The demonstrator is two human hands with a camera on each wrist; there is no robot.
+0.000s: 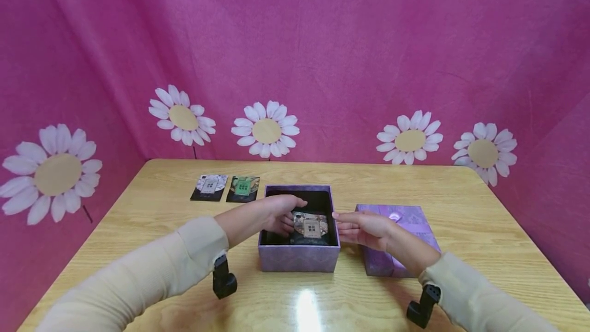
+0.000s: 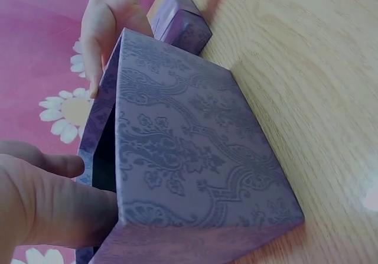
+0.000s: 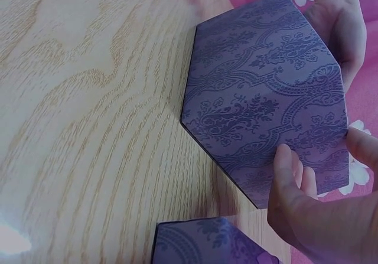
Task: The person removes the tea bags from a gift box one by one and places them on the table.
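Note:
A purple patterned box (image 1: pixel 298 259) stands lidless on the table, its inside dark. A flat black sachet with a brown floral print (image 1: pixel 311 227) lies in it, toward the right. My left hand (image 1: pixel 278 214) reaches over the left wall, fingers inside the box at the sachet's left edge, thumb raised apart from them. In the left wrist view the wall hides those fingertips. My right hand (image 1: pixel 366 227) touches the box's right side: its thumb is at the rim and its fairly straight fingers (image 3: pixel 284 163) rest along the outer wall.
The purple lid (image 1: pixel 415 219) with a ribbon and bow lies to the right of the box, partly under my right forearm. Two more sachets, one with a grey label (image 1: pixel 209 187) and one with a green label (image 1: pixel 243 188), lie at the back left of the wooden table (image 1: pixel 170 265).

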